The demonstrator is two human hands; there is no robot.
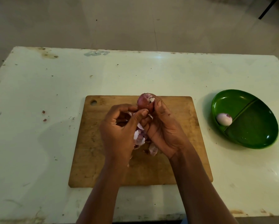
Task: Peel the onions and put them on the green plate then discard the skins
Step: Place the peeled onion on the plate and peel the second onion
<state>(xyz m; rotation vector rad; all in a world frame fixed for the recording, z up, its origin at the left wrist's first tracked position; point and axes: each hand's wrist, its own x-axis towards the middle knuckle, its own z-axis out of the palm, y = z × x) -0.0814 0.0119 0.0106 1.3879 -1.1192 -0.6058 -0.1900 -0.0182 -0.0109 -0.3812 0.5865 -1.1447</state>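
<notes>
Stained white table (38, 97), wooden cutting board (101, 162). Above it the left hand (119, 126), fingers curled, pinches skin on the red onion (143, 103) gripped by the right hand (163, 131); loose skins (139, 136) lie beneath the grip. Well right, the green plate (258, 131) holds one peeled onion (224, 119) in its left compartment.
</notes>
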